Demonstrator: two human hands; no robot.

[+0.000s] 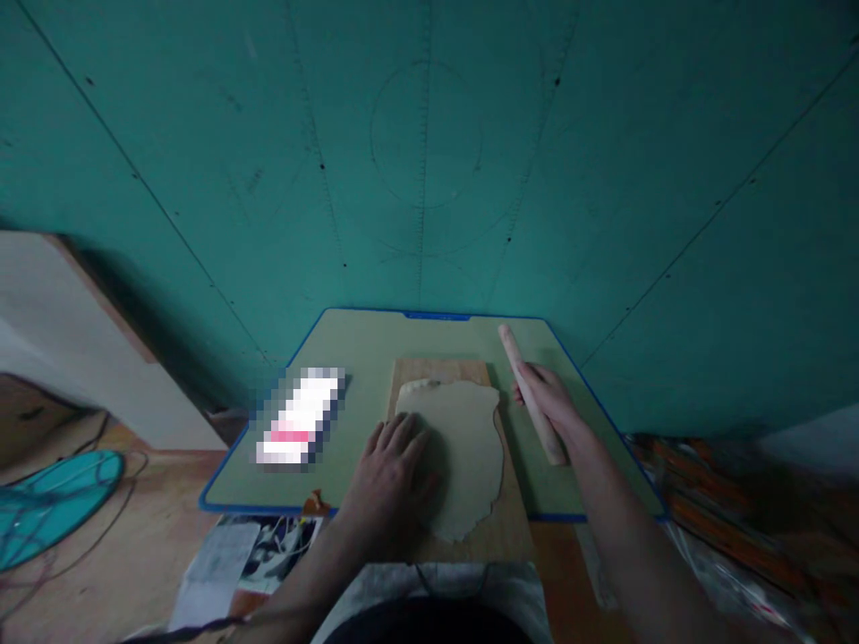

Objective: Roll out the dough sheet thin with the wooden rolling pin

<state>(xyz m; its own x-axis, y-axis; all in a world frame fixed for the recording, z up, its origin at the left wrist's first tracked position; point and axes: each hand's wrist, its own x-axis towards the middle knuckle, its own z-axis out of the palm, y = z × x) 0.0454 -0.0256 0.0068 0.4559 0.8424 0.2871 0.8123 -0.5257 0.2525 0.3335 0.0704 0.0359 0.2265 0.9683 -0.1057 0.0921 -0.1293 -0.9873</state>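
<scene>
A flat, pale sheet of dough or clay with a ragged edge lies on a wooden board. On the sheet's left side, my left hand rests palm down with its fingers spread. My right hand is wrapped round a wooden rolling pin, to the right of the board. The pin slants, its far end towards the wall, and is apart from the sheet. Part of the sheet's left edge is hidden under my left hand.
Board and sheet are on a small light-green table with a blue rim, close to a green wall. A blurred-out, phone-like bright object lies at its left. A teal round thing with cables is on the floor.
</scene>
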